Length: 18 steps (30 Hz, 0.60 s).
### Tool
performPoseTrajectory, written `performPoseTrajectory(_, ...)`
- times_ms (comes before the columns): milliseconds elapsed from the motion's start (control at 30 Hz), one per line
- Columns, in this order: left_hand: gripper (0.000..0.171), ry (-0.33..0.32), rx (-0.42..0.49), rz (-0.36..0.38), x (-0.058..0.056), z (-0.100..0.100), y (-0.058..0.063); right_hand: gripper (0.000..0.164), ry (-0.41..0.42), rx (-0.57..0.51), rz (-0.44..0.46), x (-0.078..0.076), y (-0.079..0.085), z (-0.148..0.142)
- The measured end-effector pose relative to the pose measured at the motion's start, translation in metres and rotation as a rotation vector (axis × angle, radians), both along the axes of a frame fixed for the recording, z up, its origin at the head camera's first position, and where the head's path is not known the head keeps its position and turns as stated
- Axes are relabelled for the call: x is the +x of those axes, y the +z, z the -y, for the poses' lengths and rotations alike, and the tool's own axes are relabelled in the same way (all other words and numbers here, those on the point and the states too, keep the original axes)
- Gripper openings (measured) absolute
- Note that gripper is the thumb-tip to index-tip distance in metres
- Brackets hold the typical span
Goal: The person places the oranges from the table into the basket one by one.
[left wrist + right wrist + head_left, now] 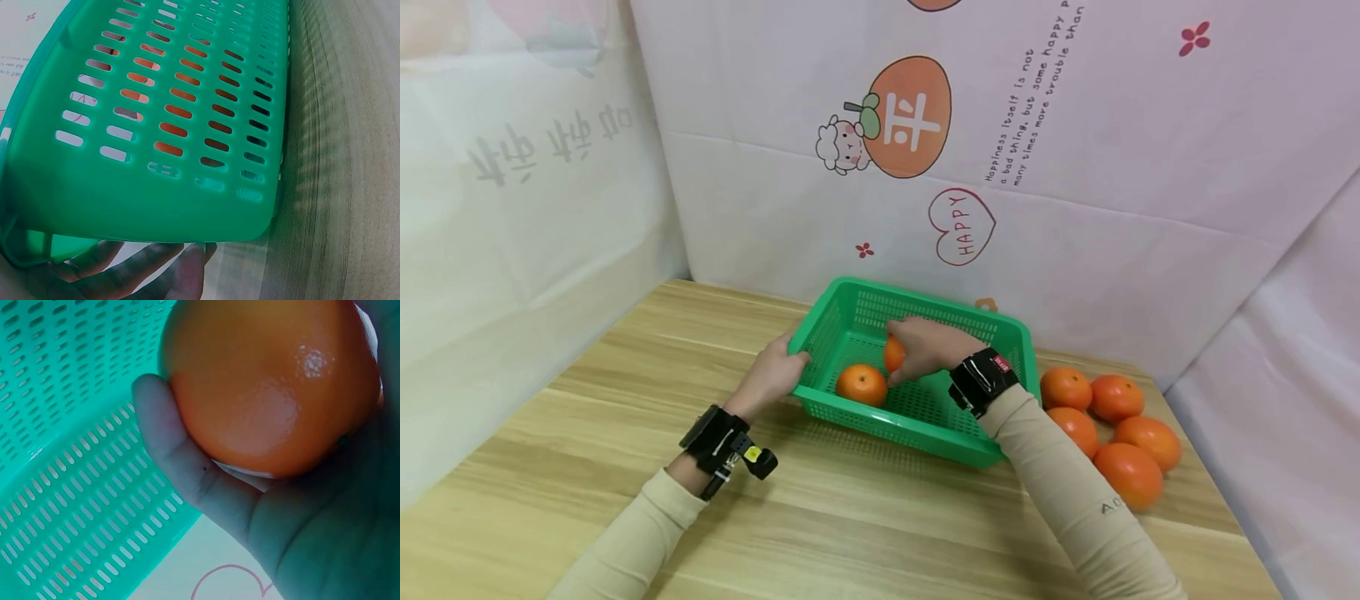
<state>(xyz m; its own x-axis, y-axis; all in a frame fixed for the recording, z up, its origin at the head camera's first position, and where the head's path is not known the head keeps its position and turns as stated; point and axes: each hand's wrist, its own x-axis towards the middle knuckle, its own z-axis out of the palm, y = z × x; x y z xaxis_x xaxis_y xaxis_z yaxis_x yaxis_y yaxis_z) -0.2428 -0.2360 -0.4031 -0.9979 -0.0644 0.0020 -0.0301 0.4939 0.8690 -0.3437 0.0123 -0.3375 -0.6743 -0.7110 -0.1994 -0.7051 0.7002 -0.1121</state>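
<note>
A green plastic basket (895,429) with slotted walls stands on the table. My left hand (773,372) grips its left end, thumb over the rim; in the left wrist view, the fingers (153,265) lie against the outside of the end wall. Inside the basket, my right hand (928,346) holds an orange (269,387), with the thumb curled along its side in the right wrist view. The head view shows only a small part of that fruit past the hand. Another orange (861,384) sits on the basket floor, close by the right hand.
Several loose oranges (1129,475) lie on the wooden table (850,533) to the right of the basket, beside the right forearm. A printed white cloth (760,200) hangs behind the table, with more cloth at both sides.
</note>
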Motion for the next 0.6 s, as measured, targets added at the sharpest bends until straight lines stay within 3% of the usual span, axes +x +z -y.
performPoseTrajectory(433, 0.057, 0.002, 0.004, 0.004, 0.001, -0.002, 0.0, 0.069, -0.01, -0.017, 0.035, -0.018, -0.007, 0.004)
performPoseTrajectory(600, 0.057, 0.009, 0.002, 0.003, 0.001, -0.003, 0.0, 0.06, -0.005, -0.037, 0.024, -0.025, -0.008, 0.01)
